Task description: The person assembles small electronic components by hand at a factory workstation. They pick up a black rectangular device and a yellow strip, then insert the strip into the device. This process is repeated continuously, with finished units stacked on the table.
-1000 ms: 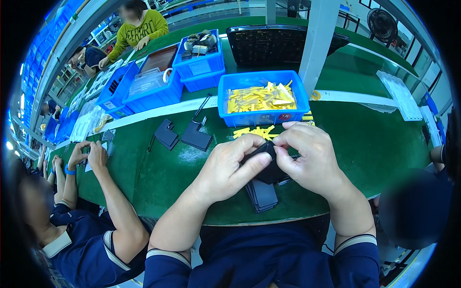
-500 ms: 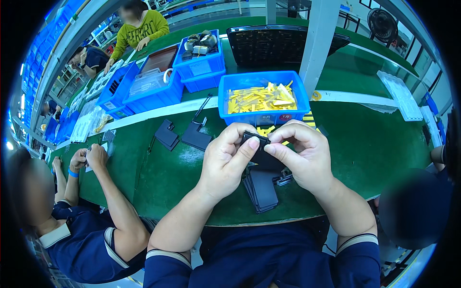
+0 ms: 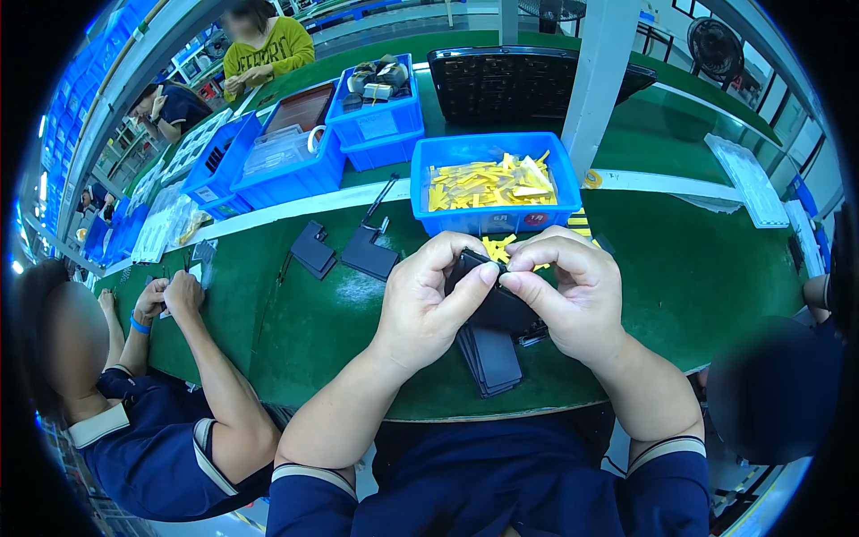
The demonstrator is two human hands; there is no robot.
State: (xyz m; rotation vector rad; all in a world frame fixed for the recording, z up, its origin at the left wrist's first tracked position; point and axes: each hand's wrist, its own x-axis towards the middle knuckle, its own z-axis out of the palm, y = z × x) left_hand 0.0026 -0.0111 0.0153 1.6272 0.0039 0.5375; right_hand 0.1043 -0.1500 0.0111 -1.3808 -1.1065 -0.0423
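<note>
Both my hands meet above the green table, closed on one dark flat plastic piece. My left hand grips its upper left edge between thumb and fingers. At the upper right edge, my right hand pinches with thumb and forefinger; any small part between those fingertips is hidden. Beneath them lies a stack of dark grey L-shaped plates, partly covered by the held piece. Small yellow strips lie just behind my fingers.
A blue bin of yellow strips stands beyond my hands. More dark plates lie left of it. Further left are blue crates. A grey post rises behind the bin. Co-workers sit on both sides; one co-worker's hands work at left.
The held dark piece has tilted and now covers more of the stack below. My hands have shifted slightly right. The far person in yellow-green has brought their hands together.
</note>
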